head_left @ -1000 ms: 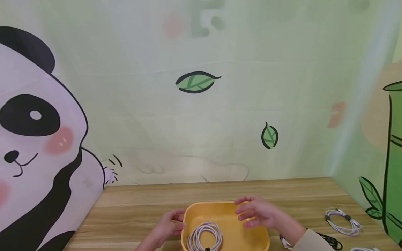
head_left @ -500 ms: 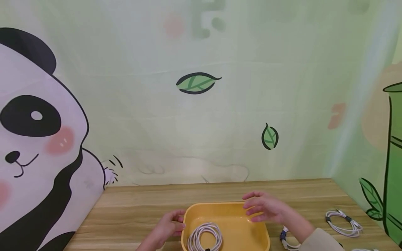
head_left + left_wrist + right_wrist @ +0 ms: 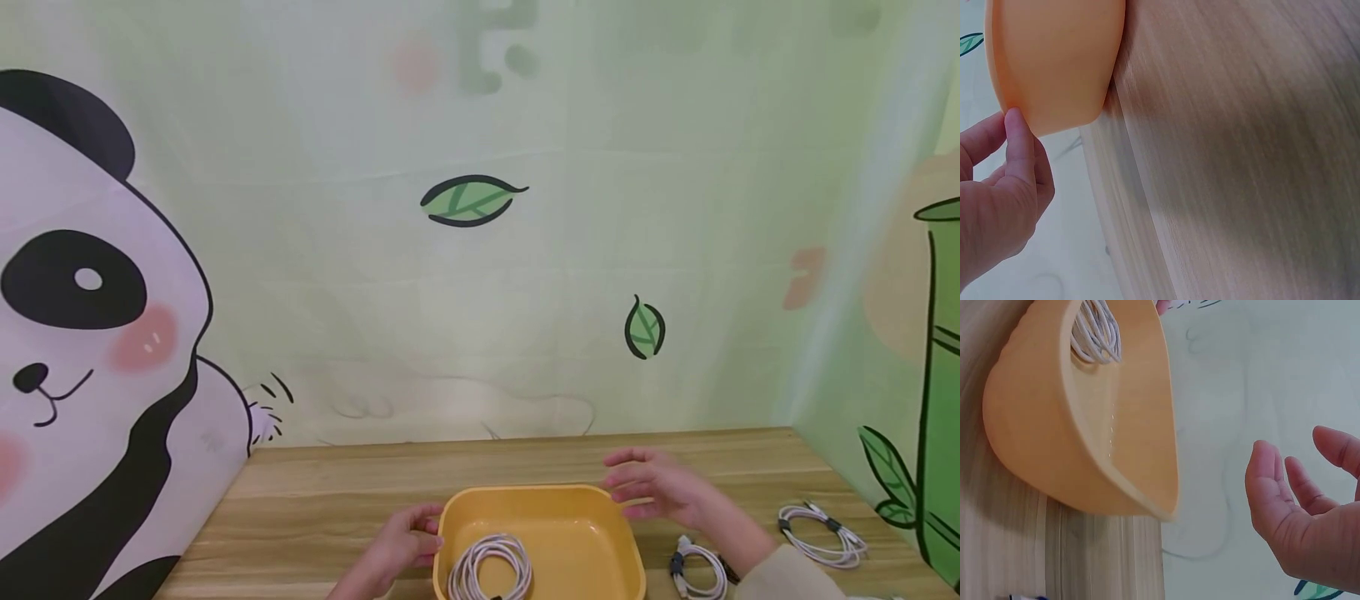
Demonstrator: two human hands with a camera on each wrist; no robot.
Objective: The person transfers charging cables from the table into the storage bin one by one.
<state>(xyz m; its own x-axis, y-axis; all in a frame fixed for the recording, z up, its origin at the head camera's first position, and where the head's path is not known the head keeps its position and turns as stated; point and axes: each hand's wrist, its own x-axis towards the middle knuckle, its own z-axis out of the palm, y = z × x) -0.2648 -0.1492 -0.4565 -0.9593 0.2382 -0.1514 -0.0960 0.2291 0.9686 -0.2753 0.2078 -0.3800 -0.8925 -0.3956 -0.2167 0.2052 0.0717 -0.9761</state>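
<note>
A yellow plastic tray (image 3: pixel 570 550) stands on the wooden table, its near part cut off by the head view's lower edge. Inside it at the left lies a coiled white cable (image 3: pixel 491 562) with a dark tie. My left hand (image 3: pixel 401 542) holds the tray's left side near the far corner, thumb and fingertips at the rim. Off the tray's far right corner, my right hand (image 3: pixel 660 487) hovers with loosely bent fingers and nothing in it. In the right wrist view, a gap separates this hand (image 3: pixel 1310 500) from the tray (image 3: pixel 1035 425).
On the table to the right lie a small white cable coil (image 3: pixel 701 567) with a dark tie and a larger white coil (image 3: pixel 821 533). A dark cable partly shows behind the right forearm. A printed panda backdrop (image 3: pixel 525 333) rises behind the table (image 3: pixel 337 475).
My right hand has moved right and slightly away from me, from over the tray to outside its far right corner. The small white coil has come into view. My left hand stays put.
</note>
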